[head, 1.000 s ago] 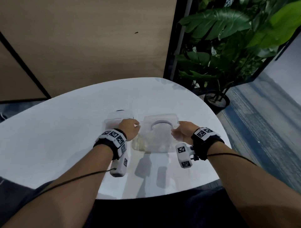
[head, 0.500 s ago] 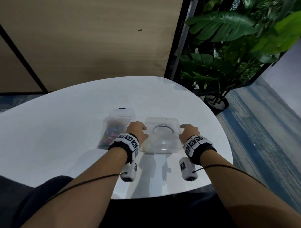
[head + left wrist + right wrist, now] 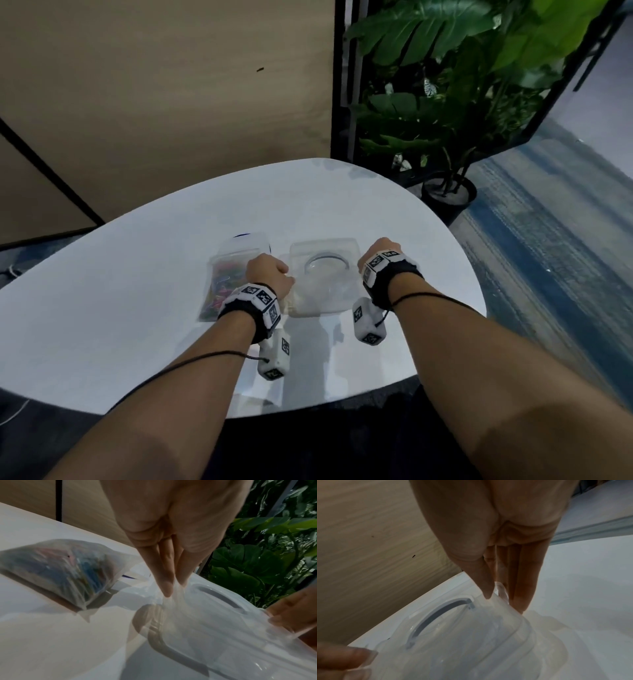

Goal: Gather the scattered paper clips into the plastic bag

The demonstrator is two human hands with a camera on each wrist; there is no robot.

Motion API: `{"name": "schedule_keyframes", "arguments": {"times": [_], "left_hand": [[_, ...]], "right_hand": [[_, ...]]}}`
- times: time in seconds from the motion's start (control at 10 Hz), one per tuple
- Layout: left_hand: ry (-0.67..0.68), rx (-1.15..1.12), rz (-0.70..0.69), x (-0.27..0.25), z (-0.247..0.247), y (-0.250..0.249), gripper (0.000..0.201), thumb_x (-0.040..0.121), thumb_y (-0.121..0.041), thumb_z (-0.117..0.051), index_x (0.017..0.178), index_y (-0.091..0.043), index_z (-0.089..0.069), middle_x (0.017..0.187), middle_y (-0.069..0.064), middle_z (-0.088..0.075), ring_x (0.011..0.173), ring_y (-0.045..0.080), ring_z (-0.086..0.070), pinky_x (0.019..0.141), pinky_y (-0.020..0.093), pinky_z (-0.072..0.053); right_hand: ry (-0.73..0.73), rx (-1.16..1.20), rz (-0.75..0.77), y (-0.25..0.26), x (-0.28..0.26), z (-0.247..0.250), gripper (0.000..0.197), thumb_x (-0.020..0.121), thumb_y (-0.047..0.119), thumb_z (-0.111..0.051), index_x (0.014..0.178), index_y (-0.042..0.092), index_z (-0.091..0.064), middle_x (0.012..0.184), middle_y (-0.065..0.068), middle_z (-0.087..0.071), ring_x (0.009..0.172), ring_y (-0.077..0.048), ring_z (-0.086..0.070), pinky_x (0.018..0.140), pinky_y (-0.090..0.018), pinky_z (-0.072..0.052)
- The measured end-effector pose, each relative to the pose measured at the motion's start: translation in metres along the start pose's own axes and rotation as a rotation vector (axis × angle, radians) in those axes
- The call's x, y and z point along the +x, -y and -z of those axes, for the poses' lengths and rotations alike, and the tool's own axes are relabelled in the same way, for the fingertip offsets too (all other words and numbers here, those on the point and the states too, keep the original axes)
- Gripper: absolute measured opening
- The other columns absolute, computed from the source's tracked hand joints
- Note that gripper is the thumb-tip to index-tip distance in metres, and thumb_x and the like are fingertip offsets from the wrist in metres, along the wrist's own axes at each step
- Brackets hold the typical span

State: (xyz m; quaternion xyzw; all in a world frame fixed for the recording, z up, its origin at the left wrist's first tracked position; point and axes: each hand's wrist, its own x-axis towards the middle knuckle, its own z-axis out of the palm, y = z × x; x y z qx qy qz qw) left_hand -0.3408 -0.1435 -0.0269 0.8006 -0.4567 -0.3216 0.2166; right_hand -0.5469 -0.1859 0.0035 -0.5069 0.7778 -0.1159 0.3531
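A clear plastic bag full of coloured paper clips lies flat on the white table, left of a clear plastic box whose lid has a grey curved handle. My left hand pinches the box's left edge. My right hand grips its right edge, thumb on the lid and fingers down the side. The left wrist view shows the bag beside the box and my left hand on the rim. The right wrist view shows my right hand on the box. No loose clips are visible.
A wood-panelled wall stands behind the table. A large potted plant stands on the floor at the back right, beyond the table's rounded edge. Carpeted floor lies to the right.
My left hand has come off the bag and onto the box's left edge, leaving the bag in plain sight. My right hand has slid further along the box's right side.
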Motion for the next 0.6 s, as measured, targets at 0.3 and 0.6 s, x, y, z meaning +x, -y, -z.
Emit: {"name": "schedule_keyframes", "arguments": {"times": [0.3,0.6], "left_hand": [[0.026,0.148,-0.062,0.007,0.007,-0.011,0.016,0.073,-0.011,-0.076,0.09,-0.009,-0.077,0.09,0.012,-0.078,0.085,0.027,-0.075,0.085,0.035,-0.061],[0.136,0.047,-0.037,0.051,0.117,-0.003,0.024,0.083,-0.027,-0.076,0.106,-0.02,-0.07,0.084,-0.005,-0.067,0.091,0.019,-0.067,0.088,0.032,-0.056]], "right_hand": [[-0.039,-0.369,0.182,0.02,-0.008,-0.004,0.013,0.09,0.007,-0.054,0.087,0.003,-0.066,0.107,-0.016,-0.069,0.098,-0.031,-0.067,0.07,-0.031,-0.049],[0.121,-0.572,0.364,0.187,0.014,0.07,0.025,0.09,0.035,-0.063,0.098,0.012,-0.068,0.11,-0.008,-0.067,0.094,-0.027,-0.065,0.077,-0.036,-0.055]]}}
